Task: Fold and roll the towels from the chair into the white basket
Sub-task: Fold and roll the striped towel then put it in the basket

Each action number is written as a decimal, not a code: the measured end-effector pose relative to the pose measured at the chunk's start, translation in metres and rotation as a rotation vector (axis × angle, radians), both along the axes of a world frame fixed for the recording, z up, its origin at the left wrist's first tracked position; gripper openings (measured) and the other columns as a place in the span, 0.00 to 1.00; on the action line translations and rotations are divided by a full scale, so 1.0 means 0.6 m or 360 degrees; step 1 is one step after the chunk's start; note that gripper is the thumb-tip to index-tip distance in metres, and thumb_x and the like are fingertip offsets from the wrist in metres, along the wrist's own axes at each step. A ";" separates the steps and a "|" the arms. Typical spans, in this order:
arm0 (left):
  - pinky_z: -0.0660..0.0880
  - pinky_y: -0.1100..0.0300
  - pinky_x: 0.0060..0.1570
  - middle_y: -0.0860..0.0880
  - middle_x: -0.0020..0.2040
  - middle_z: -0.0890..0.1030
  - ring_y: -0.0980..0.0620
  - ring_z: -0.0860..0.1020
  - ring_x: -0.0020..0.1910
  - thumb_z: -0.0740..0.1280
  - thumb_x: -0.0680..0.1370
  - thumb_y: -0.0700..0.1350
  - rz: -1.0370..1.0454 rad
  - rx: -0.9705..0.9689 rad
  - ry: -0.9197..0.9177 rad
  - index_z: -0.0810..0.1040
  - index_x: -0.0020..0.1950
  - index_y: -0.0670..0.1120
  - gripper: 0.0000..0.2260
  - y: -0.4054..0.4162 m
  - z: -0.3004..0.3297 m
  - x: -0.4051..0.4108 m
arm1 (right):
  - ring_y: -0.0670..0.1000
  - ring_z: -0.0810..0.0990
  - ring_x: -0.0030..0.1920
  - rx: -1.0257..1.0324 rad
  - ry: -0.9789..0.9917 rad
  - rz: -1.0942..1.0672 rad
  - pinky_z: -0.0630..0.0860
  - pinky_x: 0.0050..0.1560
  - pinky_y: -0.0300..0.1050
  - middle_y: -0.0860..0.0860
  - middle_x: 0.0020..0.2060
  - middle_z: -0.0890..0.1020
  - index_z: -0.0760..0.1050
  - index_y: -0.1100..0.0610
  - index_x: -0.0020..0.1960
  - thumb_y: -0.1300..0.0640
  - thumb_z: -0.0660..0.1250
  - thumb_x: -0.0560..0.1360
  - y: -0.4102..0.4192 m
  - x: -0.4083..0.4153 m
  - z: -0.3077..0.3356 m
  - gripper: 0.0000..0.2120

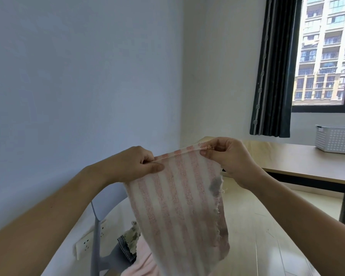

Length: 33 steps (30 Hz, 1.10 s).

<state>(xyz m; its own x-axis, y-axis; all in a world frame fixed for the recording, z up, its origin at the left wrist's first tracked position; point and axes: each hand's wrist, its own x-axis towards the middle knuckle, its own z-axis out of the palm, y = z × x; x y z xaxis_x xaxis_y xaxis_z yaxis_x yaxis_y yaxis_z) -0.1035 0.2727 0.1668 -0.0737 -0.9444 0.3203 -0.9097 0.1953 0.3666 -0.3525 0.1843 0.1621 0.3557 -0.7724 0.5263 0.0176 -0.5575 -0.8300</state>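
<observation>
A pink and white striped towel [179, 206] hangs in the air in front of me, held by its top edge. My left hand [133, 164] pinches the left corner and my right hand [229, 158] pinches the right corner. The towel has a grey stain and a frayed right edge. Below it stands a grey chair [97, 226] with more towels [130, 242] heaped on its seat, partly hidden by the hanging towel. The white basket [337, 139] sits on the table at the far right.
A light wooden table [299, 158] with black legs runs along the right under a window with a dark curtain [273, 76]. A white power strip [88, 240] lies by the wall at the left. The floor is pale tile.
</observation>
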 end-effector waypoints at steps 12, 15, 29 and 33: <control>0.57 0.63 0.25 0.53 0.21 0.57 0.54 0.55 0.22 0.64 0.75 0.63 0.0311 -0.0638 -0.0282 0.56 0.25 0.47 0.29 -0.011 0.022 -0.023 | 0.50 0.80 0.41 -0.0433 0.0504 -0.0258 0.78 0.48 0.44 0.49 0.37 0.82 0.82 0.51 0.46 0.59 0.73 0.72 -0.028 -0.016 0.009 0.05; 0.56 0.63 0.27 0.53 0.24 0.59 0.56 0.57 0.24 0.68 0.74 0.59 0.0013 -0.0426 -0.0114 0.58 0.28 0.47 0.26 0.001 0.024 -0.017 | 0.52 0.81 0.43 -0.0384 0.0769 -0.0189 0.78 0.51 0.47 0.52 0.39 0.83 0.82 0.55 0.44 0.57 0.72 0.73 -0.028 -0.033 0.027 0.02; 0.70 0.62 0.35 0.52 0.45 0.79 0.56 0.76 0.34 0.57 0.82 0.47 0.0240 0.0158 -0.0350 0.78 0.50 0.49 0.10 -0.078 -0.038 0.051 | 0.48 0.75 0.35 0.0172 0.1112 0.0247 0.72 0.29 0.38 0.53 0.37 0.79 0.78 0.60 0.42 0.61 0.69 0.75 -0.109 -0.005 -0.031 0.03; 0.70 0.54 0.45 0.48 0.45 0.78 0.49 0.75 0.44 0.53 0.83 0.47 0.0313 0.0298 -0.0642 0.73 0.48 0.46 0.11 -0.134 -0.114 0.078 | 0.49 0.75 0.37 0.0182 0.1164 0.0186 0.73 0.32 0.40 0.49 0.35 0.78 0.77 0.57 0.40 0.59 0.70 0.74 -0.151 0.038 -0.088 0.06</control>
